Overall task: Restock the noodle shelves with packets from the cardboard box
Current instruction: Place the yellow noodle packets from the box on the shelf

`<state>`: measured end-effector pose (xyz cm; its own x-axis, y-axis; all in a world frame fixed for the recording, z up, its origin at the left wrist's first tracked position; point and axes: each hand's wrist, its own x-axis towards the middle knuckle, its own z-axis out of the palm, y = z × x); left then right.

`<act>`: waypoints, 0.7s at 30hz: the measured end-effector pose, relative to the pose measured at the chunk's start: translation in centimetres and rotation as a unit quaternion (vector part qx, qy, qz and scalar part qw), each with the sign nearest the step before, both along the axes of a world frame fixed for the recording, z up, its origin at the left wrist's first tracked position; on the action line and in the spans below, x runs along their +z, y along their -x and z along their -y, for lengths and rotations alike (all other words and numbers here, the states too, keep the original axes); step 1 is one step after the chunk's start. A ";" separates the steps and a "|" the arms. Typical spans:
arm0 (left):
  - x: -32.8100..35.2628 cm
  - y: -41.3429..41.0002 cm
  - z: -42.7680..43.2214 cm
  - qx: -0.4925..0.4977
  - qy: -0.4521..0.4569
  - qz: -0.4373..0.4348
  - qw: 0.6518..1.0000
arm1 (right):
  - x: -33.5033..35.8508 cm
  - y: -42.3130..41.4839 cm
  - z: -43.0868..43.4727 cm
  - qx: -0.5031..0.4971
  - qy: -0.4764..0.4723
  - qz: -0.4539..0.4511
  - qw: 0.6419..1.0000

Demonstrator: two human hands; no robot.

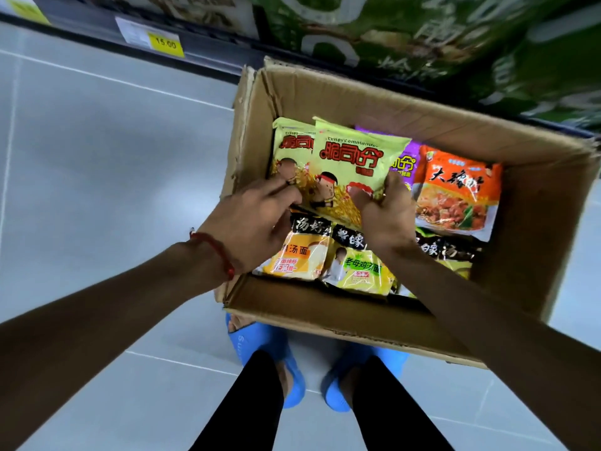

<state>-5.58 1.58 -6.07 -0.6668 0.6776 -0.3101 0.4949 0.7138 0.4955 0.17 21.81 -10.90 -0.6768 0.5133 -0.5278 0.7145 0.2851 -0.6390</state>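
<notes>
Head view: picking step; left hand [257, 222] and right hand [388, 219] pinch a yellow-green packet [354, 157] with curled fingers; next, likely lift to twelve-o'clock shelves [84, 26].

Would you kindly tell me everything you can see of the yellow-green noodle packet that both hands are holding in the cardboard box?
The yellow-green glossy plastic noodle packet reads "Crispy commander" above red Chinese characters, with a cartoon figure in a red headband and yellow noodles pictured. It stands tilted up inside the brown cardboard box, overlapping a matching packet behind it. The left hand holds its lower left edge; the right hand grips its lower right corner.
</notes>
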 end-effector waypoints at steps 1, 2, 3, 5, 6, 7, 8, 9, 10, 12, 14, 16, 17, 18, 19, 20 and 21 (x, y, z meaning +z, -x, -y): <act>-0.8 0.2 -1.0 0.028 0.008 0.035 0.999 | 0.7 -0.8 -0.8 -0.002 -0.001 -0.006 1.000; -1.8 0.6 -1.9 0.062 0.030 0.065 0.996 | 1.1 -1.5 -1.7 -0.004 0.000 -0.011 1.000; -3.5 1.1 -2.7 0.091 0.057 0.097 0.989 | 1.3 -2.2 -2.5 -0.007 0.004 -0.015 1.000; -7.4 2.1 -4.1 0.153 0.095 0.136 0.974 | 1.2 -3.4 -3.9 -0.011 0.010 -0.022 1.000; -9.2 2.5 -4.6 0.189 0.111 0.147 0.965 | 1.0 -3.8 -4.5 -0.007 0.007 -0.024 1.000; -11.0 2.9 -5.0 0.227 0.124 0.156 0.953 | 0.6 -4.1 -5.1 -0.001 0.002 -0.026 1.000; -12.4 3.0 -5.4 0.262 0.138 0.161 0.942 | 0.2 -4.3 -5.5 0.003 0.002 -0.030 1.000; -13.7 3.1 -5.8 0.288 0.142 0.160 0.933 | -0.3 -4.4 -5.8 0.006 0.003 -0.033 0.999; -14.6 3.0 -6.3 0.306 0.139 0.152 0.930 | -0.7 -4.5 -6.1 0.010 0.004 -0.035 0.999; -15.6 2.5 -7.2 0.343 0.132 0.135 0.920 | -1.6 -4.7 -6.3 0.011 0.007 -0.035 0.999; -16.2 2.4 -7.7 0.399 0.117 0.130 0.900 | -2.3 -4.8 -6.3 0.009 0.012 -0.036 0.999; -16.3 2.6 -7.6 0.431 0.103 0.132 0.886 | -2.8 -4.8 -6.3 0.010 0.014 -0.030 0.999; -16.2 2.6 -7.5 0.434 0.097 0.135 0.885 | -2.9 -4.7 -6.3 0.012 0.011 -0.025 1.000; -15.9 2.7 -7.4 0.431 0.090 0.137 0.887 | -2.8 -4.7 -6.4 0.013 0.008 -0.020 1.000; -15.5 2.8 -7.3 0.427 0.082 0.137 0.890 | -2.7 -4.7 -6.4 0.016 0.006 -0.017 1.000; -14.9 2.8 -7.3 0.420 0.080 0.134 0.894 | -2.5 -4.6 -6.4 0.018 0.005 -0.015 1.000; -14.2 2.8 -7.3 0.411 0.081 0.129 0.899 | -2.1 -4.6 -6.5 0.023 0.004 -0.012 1.000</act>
